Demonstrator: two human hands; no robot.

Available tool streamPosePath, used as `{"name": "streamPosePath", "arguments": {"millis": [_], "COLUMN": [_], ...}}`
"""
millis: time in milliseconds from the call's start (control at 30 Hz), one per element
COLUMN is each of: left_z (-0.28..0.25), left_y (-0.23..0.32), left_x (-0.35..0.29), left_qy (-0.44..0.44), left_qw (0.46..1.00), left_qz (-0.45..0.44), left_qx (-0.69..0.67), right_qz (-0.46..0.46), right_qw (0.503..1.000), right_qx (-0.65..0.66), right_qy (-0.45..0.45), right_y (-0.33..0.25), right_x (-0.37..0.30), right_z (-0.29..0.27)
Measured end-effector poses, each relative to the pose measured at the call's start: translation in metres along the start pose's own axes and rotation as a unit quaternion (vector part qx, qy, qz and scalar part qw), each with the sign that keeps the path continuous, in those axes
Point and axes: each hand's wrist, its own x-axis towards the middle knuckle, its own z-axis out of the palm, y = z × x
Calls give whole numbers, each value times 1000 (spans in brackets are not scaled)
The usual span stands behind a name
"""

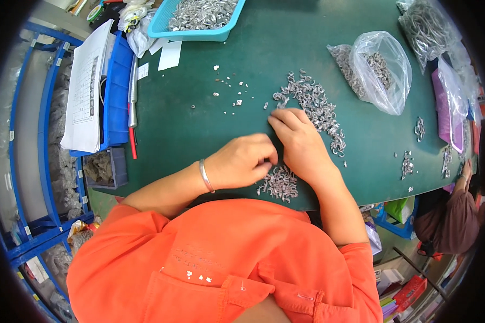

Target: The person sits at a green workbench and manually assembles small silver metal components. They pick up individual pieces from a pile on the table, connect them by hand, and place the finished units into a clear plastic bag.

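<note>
A loose heap of small curved silvery metal pieces (313, 102) lies spread on the green table top. My right hand (299, 141) is at the left edge of this heap, fingers bent and pressed together, tips down near the table; anything in them is hidden. Left of it, my left hand (241, 162), with a silver bangle (206, 176) at the wrist, is closed, fingers curled toward the thumb. What it may hold cannot be made out. Just below both hands, close to my body, sits a smaller pile of similar metal pieces (280, 184).
A turquoise basket (221, 35) of metal pieces stands at the back. Right of the heap is an open clear plastic bag (396, 97) partly filled with pieces. White crumbs (238, 102) dot the table. A blue bin (118, 91) with papers borders the left; another person's hand (466, 169) shows far right.
</note>
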Motion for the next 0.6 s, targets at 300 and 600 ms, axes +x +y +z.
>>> {"name": "streamPosePath", "arguments": {"millis": [300, 600], "left_z": [-11, -2], "left_y": [-29, -13], "left_x": [31, 27], "left_qy": [173, 102], "left_qw": [971, 988], "left_qz": [-1, -100], "left_qx": [165, -58], "right_qz": [73, 99], "right_qw": [992, 986], "right_qx": [13, -74], "right_qy": [101, 116], "right_y": [-5, -7], "right_x": [-34, -38], "right_z": [-25, -5]}}
